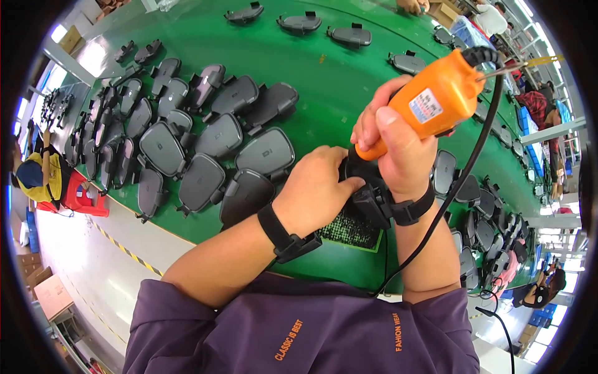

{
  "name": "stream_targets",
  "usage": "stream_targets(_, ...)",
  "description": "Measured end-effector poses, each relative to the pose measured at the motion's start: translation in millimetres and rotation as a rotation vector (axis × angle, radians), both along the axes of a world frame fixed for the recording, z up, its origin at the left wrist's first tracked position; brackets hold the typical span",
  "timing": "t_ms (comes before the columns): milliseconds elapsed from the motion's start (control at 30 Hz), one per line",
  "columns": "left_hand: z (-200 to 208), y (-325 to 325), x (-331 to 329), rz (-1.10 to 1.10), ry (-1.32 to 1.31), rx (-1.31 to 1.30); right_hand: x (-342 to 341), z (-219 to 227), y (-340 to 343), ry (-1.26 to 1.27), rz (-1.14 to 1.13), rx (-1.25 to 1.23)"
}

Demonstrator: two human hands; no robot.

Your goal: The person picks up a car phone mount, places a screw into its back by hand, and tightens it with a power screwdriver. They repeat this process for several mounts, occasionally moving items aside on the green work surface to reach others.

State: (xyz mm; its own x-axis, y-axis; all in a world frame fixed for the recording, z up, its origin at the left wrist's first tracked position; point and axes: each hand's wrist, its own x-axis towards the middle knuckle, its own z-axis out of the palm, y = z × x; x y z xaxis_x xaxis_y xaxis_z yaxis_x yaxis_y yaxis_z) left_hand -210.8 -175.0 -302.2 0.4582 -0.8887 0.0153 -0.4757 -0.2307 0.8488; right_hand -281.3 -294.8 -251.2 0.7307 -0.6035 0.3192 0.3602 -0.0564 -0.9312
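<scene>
The purple shirt (342,327) has orange lettering (289,340); both wrist straps (273,227) are black.

I hold an orange corded tool (436,93) in my right hand (405,156), nose down at the dark piece (359,167) in my left hand (316,187).
Dark grey holders (163,149) crowd the green table (336,75) left of my left hand; a speckled mat (352,232) lies below both.

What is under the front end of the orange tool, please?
A black object shows under the front end of the orange tool, between the left hand and the right hand. The hands cover much of it, so its full shape cannot be seen.
</scene>
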Motion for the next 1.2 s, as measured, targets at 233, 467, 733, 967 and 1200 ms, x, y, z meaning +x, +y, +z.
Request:
stream_targets(233,4.0,-0.6,-2.9,-0.010,0.037,0.030,-6.3,-5.5,4.8,-0.032,-0.021,-0.018)
stream_targets(467,-4.2,3.3,-11.5,-0.006,0.033,-0.071,-32.5,11.1,15.7,-0.125,-0.100,0.030)
stream_targets(733,3.5,-8.4,-23.3,0.008,0.156,-0.139,-143.4,50.8,38.4,-0.399,-0.183,-0.103)
stream_targets(967,66.0,-8.9,40.4,-0.050,0.440,-0.222,-144.6,69.9,21.7,-0.450,-0.169,-0.202)
stream_targets(1200,119.8,-12.9,271.4,0.184,-0.088,0.221,-141.3,64.4,14.6,-0.409,-0.189,-0.199)
